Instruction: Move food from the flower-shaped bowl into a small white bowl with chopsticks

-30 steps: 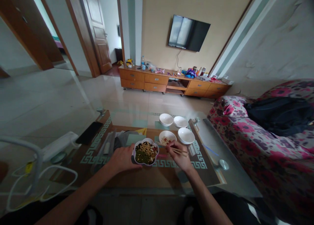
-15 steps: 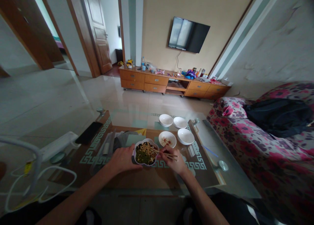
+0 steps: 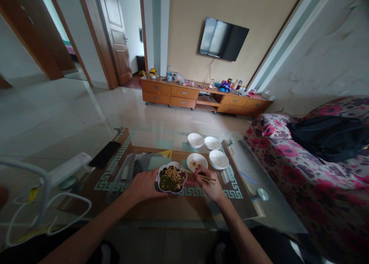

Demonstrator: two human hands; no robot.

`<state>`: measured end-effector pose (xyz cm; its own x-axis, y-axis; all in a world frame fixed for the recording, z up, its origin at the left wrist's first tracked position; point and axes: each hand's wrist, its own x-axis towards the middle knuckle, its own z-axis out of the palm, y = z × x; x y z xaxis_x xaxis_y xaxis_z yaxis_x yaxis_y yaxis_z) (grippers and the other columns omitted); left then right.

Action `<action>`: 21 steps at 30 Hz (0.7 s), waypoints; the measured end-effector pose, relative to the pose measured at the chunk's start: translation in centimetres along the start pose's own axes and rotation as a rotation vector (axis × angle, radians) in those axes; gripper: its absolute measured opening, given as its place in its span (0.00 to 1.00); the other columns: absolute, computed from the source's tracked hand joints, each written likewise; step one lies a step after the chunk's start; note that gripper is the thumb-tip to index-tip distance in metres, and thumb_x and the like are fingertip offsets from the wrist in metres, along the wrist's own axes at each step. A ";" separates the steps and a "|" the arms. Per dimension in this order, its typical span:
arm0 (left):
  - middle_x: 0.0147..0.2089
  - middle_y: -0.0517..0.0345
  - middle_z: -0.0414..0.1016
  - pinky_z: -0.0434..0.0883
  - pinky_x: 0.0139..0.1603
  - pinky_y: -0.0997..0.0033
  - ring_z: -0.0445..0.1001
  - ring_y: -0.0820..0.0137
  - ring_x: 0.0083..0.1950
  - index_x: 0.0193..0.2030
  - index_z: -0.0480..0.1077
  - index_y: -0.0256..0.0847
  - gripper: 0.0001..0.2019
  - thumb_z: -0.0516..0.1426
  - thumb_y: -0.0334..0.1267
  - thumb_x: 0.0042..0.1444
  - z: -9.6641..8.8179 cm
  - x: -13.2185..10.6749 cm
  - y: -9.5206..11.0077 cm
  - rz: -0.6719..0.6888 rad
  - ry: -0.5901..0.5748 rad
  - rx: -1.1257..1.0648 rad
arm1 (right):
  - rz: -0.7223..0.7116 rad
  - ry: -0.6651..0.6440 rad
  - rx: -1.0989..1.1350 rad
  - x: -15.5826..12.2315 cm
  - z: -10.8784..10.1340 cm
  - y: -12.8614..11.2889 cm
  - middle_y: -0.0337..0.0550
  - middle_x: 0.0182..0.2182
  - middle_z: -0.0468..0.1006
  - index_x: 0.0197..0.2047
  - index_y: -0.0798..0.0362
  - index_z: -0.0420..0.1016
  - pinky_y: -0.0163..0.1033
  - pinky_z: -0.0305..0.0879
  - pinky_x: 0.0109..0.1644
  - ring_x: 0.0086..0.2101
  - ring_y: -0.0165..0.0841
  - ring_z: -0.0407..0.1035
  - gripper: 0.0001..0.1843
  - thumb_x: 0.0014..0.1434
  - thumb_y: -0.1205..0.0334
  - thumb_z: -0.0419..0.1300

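My left hand (image 3: 144, 186) grips the left side of a white flower-shaped bowl (image 3: 172, 178) holding yellow beans, dark green shreds and pale pieces. My right hand (image 3: 208, 183) holds a pair of wooden chopsticks (image 3: 205, 175), their tips close to the rims of both the flower-shaped bowl and a round white bowl (image 3: 196, 162) containing a little food. Whether the tips pinch anything is too small to tell. Behind these stand several more white bowls, the nearest (image 3: 218, 159) to the right, all apparently bare inside.
The bowls stand on a glass table (image 3: 245, 168) over a patterned brown mat, with a black phone (image 3: 104, 154) and folded items to the left. A floral sofa (image 3: 302, 171) with a dark bag lies right. A white-and-cable object sits at lower left; a wooden TV cabinet (image 3: 201, 97) stands far ahead.
The chopstick tips have left the flower-shaped bowl and moved right, towards the round white bowl. My right hand has shifted slightly with them. My left hand and the flower-shaped bowl stay nearly still.
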<state>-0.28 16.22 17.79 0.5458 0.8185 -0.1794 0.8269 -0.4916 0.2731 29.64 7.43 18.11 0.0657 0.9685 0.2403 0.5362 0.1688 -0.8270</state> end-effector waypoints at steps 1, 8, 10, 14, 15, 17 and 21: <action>0.54 0.40 0.85 0.78 0.54 0.44 0.83 0.38 0.55 0.68 0.68 0.43 0.50 0.64 0.75 0.45 0.0 0.0 0.0 0.000 0.002 0.000 | 0.007 0.010 -0.004 0.0 -0.2 0.0 0.42 0.28 0.82 0.34 0.50 0.78 0.38 0.67 0.31 0.27 0.36 0.74 0.15 0.70 0.50 0.62; 0.54 0.39 0.85 0.78 0.53 0.45 0.83 0.39 0.55 0.68 0.68 0.41 0.50 0.64 0.75 0.47 0.3 0.1 -0.2 0.012 0.003 0.018 | -0.008 -0.079 0.015 -0.2 0.7 -0.2 0.43 0.27 0.83 0.33 0.51 0.80 0.37 0.69 0.32 0.27 0.35 0.75 0.16 0.70 0.52 0.61; 0.54 0.38 0.85 0.78 0.53 0.44 0.83 0.38 0.55 0.67 0.68 0.40 0.50 0.64 0.75 0.47 0.4 0.1 -0.2 0.013 0.006 0.020 | -0.015 -0.092 0.006 -0.2 1.0 -0.2 0.42 0.27 0.83 0.33 0.51 0.79 0.37 0.68 0.32 0.27 0.36 0.76 0.15 0.70 0.52 0.62; 0.54 0.39 0.85 0.78 0.53 0.44 0.83 0.38 0.55 0.67 0.68 0.40 0.49 0.65 0.74 0.47 0.3 0.1 -0.2 0.014 0.002 0.023 | 0.003 -0.120 0.018 -0.1 1.3 0.2 0.43 0.29 0.85 0.34 0.50 0.79 0.37 0.68 0.32 0.28 0.36 0.78 0.15 0.70 0.51 0.63; 0.54 0.39 0.85 0.78 0.53 0.44 0.84 0.39 0.54 0.67 0.68 0.40 0.49 0.65 0.74 0.47 0.3 0.1 -0.2 0.014 0.001 0.023 | 0.010 -0.129 0.029 -0.1 1.3 0.2 0.43 0.30 0.86 0.35 0.50 0.79 0.37 0.69 0.32 0.28 0.36 0.78 0.15 0.70 0.50 0.63; 0.53 0.40 0.85 0.79 0.52 0.45 0.84 0.39 0.54 0.66 0.68 0.40 0.49 0.65 0.74 0.47 0.3 0.1 -0.1 0.013 0.002 0.024 | 0.017 -0.143 0.049 -0.1 1.5 0.3 0.43 0.31 0.86 0.37 0.50 0.80 0.37 0.69 0.32 0.28 0.36 0.78 0.15 0.71 0.50 0.62; 0.52 0.39 0.85 0.79 0.52 0.44 0.84 0.38 0.54 0.65 0.70 0.40 0.48 0.65 0.74 0.47 0.3 0.1 -0.1 0.020 0.012 0.020 | 0.007 -0.165 0.038 -0.1 1.8 0.4 0.44 0.32 0.87 0.37 0.50 0.79 0.38 0.69 0.34 0.29 0.36 0.79 0.15 0.71 0.50 0.61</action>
<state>-0.32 16.25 17.47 0.5609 0.8117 -0.1627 0.8183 -0.5139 0.2573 28.37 7.72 16.86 -0.0709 0.9861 0.1504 0.5039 0.1655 -0.8477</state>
